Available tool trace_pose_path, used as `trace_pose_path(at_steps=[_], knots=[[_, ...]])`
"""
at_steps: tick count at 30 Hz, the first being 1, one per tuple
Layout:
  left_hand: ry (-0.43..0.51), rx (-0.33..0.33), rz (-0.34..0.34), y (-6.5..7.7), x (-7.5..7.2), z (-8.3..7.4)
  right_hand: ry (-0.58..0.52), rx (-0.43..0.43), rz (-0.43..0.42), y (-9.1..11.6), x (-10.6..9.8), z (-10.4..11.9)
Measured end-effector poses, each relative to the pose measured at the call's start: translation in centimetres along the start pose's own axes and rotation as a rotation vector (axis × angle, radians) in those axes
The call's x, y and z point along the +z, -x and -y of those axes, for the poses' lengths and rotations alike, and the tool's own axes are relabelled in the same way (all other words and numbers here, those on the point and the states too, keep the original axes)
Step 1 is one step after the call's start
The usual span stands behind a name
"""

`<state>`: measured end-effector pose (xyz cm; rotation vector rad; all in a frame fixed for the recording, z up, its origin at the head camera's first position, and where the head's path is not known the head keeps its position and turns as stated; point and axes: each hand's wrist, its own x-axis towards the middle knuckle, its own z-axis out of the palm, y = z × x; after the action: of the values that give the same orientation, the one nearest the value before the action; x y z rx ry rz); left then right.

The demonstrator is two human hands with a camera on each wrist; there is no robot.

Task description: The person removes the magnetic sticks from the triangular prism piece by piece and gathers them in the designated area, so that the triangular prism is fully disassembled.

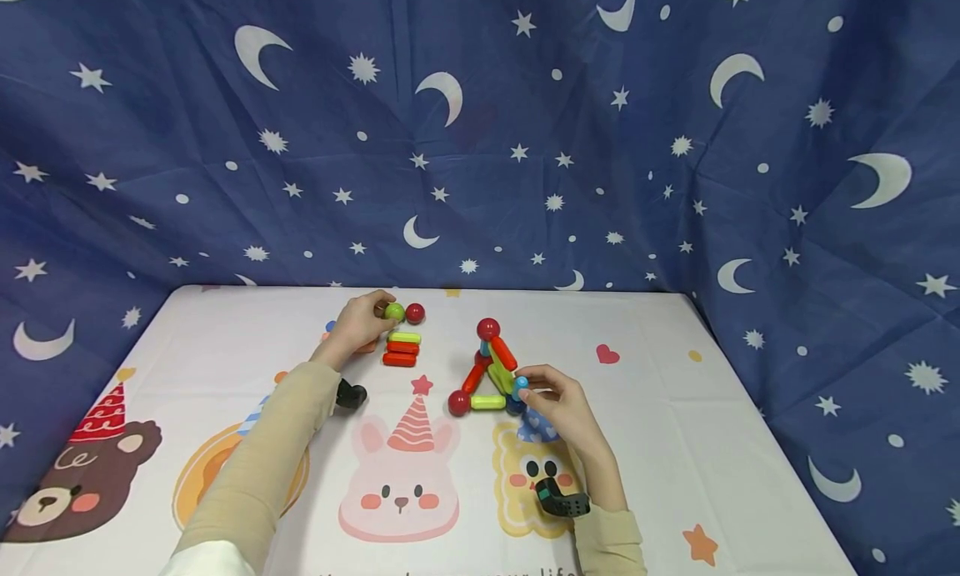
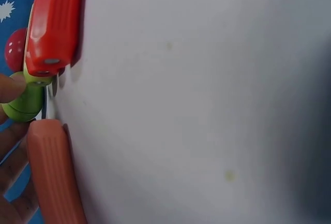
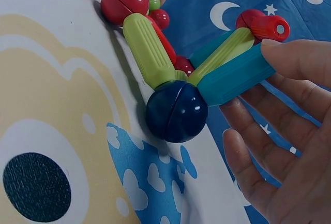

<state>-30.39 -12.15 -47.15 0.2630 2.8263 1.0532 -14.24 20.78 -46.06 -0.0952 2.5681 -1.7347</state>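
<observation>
My left hand [image 1: 358, 324] pinches a green ball [image 2: 27, 100] between thumb and fingers at the table's far side. Just right of it sits a red ball [image 1: 415, 313]. My right hand [image 1: 564, 408] holds a light blue ribbed rod [image 3: 235, 76] by its upper end, thumb on top. That rod slants up from a dark blue ball [image 3: 177, 111]. The ball belongs to a frame of rods and balls, with a yellow-green rod [image 1: 488, 402] leading to a red ball [image 1: 459, 403]. A higher red ball [image 1: 488, 328] carries a slanting red rod [image 1: 503, 353].
Red rods [image 1: 400, 359] and a yellow-green rod [image 1: 404, 338] lie side by side near my left hand. An orange rod [image 2: 54, 175] lies by its fingers, with a blue ball [image 1: 330, 327] partly hidden behind the wrist. A starry blue curtain [image 1: 480, 142] borders the printed tablecloth [image 1: 645, 443].
</observation>
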Motion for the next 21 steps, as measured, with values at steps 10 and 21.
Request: trace_pose_path(at_steps=[10, 21], knots=[[0.019, 0.012, -0.02, -0.12, 0.16, 0.22, 0.006, -0.005, -0.006, 0.03, -0.07, -0.1], [0.048, 0.004, -0.027, -0.05, 0.06, 0.36, -0.005, 0.004, 0.006, 0.02, -0.15, -0.23]])
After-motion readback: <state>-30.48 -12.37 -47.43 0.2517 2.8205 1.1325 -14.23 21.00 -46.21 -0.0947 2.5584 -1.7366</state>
